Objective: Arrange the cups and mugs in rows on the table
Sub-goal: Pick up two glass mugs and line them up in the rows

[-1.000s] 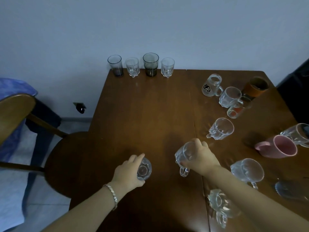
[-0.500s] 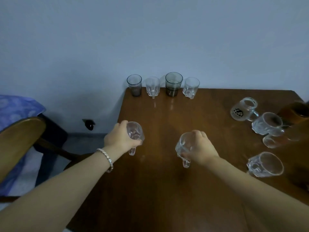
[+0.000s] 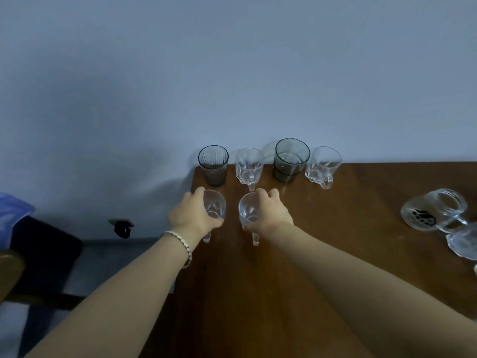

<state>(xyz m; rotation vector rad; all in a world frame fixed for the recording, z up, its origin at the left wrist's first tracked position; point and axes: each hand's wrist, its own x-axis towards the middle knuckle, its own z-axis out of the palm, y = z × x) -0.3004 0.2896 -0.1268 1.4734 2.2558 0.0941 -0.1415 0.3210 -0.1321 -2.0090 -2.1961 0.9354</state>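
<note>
Two clear glass mugs, one clamped in left hand, one in right hand, sit just near of four-glass far row. Step: starting second row. Next, judged: release both, aligned.

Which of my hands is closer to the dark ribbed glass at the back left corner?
Left. Your left hand, holding a clear mug, sits just in front of the dark ribbed glass. Your right hand holds another mug farther right.
</note>
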